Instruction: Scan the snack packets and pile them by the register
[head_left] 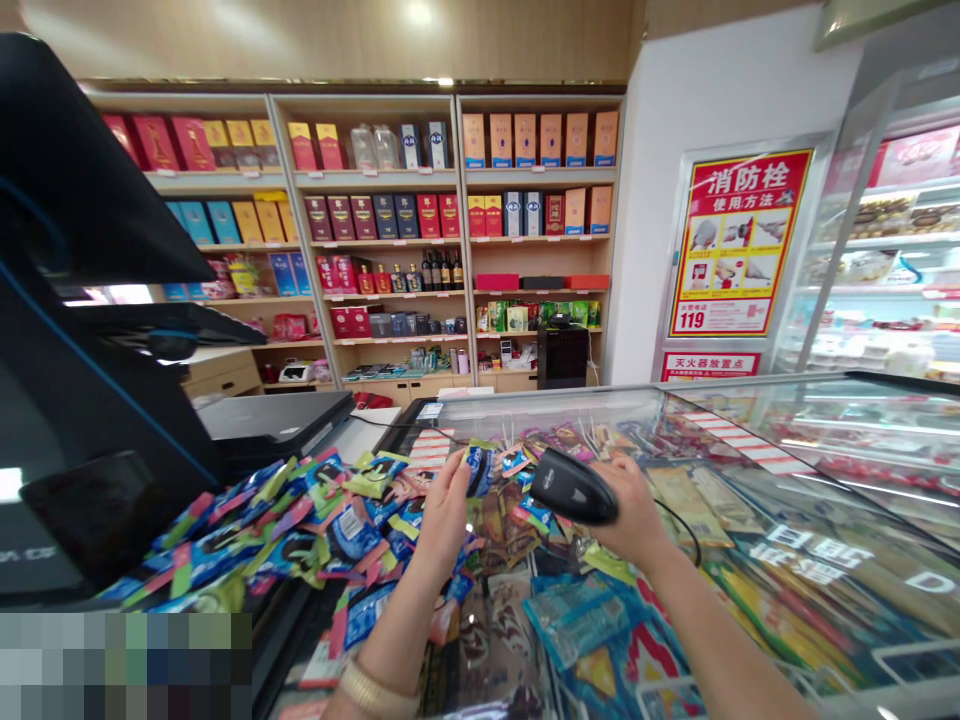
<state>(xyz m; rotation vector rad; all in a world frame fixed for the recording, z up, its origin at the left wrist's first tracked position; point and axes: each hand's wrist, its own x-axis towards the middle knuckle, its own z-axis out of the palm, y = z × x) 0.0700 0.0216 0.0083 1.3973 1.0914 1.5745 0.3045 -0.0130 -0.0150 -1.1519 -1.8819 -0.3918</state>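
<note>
My left hand (444,510), with a gold bracelet at the wrist, pinches a small blue and green packet (480,468) above the glass top. Close on its right, my right hand (631,512) is wrapped round a black handheld scanner (574,486), whose head points left toward the packet. A heap of small blue, green and pink packets (352,530) spreads to the left of and under my left hand. Some more packets lie between the two hands. The lower part of the scanner is hidden by my right hand.
A black checkout screen (82,170) stands at the left. Under the glass freezer top (630,402) lie many packaged goods, including a light blue bag (577,615). Shelves (367,180) with boxes and bottles line the back wall. A red poster (739,240) hangs at the right.
</note>
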